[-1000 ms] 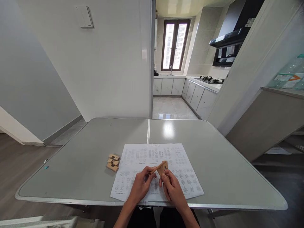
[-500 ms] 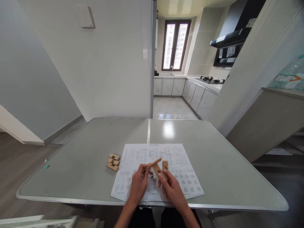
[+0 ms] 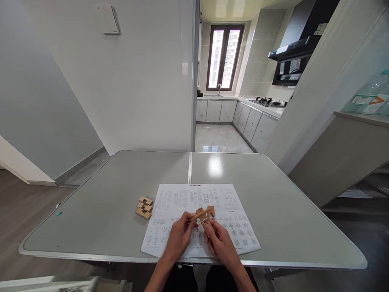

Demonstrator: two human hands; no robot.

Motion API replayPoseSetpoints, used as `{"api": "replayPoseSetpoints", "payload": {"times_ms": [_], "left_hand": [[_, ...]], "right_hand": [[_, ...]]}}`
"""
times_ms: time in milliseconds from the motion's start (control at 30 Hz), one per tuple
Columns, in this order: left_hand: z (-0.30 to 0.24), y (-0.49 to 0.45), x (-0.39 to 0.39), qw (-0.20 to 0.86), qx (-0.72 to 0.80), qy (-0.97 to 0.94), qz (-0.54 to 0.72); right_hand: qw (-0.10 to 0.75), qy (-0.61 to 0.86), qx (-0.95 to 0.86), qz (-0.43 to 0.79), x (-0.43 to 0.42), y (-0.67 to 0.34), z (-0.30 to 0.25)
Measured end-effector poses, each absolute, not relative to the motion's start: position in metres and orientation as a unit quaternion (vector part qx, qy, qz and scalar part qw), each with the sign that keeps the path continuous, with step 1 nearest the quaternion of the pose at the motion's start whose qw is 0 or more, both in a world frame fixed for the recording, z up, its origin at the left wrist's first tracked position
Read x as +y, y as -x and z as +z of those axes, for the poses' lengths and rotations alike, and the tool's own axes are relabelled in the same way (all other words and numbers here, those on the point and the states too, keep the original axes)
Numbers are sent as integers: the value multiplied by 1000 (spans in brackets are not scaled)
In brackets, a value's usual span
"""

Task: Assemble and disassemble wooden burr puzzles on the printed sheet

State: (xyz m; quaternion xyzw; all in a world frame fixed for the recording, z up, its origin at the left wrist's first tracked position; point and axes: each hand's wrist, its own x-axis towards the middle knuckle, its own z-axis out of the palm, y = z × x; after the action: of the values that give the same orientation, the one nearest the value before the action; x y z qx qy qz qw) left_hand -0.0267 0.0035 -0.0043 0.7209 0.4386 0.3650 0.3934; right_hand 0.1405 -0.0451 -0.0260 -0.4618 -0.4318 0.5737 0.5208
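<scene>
**Wooden puzzle bars (image 3: 204, 213) cross in two hands above a printed sheet**

Beech-coloured and notched, the wooden puzzle bars are held just above the instruction sheet (image 3: 234, 202), close to the near middle of a grey folding table (image 3: 100, 211). The left hand (image 3: 179, 240) pinches the low end of one slim bar between thumb and fingertips. The right hand (image 3: 221, 242) grips the other piece from below, and the two pieces meet in a cross at 12 o'clock of the knuckles.

The bars look light, stiff and smooth-sided. They seem unlikely to bend but may well twist or slip if pinched at the very tip. The flat faces beside the notches look like the surest hold, as that leaves the cut-outs free.

A stack of spare wooden blocks (image 3: 144, 207) sits at 10 o'clock of the hands, just off the sheet's left margin and well apart from the fingers. The table's metal-trimmed near edge runs at 6 o'clock, close under the wrists, so a dropped piece could roll off towards the lap. Bare tabletop spreads at 3 and 9 o'clock, and a seam (image 3: 189, 170) divides it towards 12.
</scene>
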Motion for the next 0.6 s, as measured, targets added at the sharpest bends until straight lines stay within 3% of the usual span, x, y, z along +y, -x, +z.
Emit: {"api": "replayPoseSetpoints", "payload": {"times_ms": [600], "left_hand": [[-4, 24, 0, 341, 432, -765, 334]], "right_hand": [[521, 471, -442, 558, -44, -140, -30]]}}
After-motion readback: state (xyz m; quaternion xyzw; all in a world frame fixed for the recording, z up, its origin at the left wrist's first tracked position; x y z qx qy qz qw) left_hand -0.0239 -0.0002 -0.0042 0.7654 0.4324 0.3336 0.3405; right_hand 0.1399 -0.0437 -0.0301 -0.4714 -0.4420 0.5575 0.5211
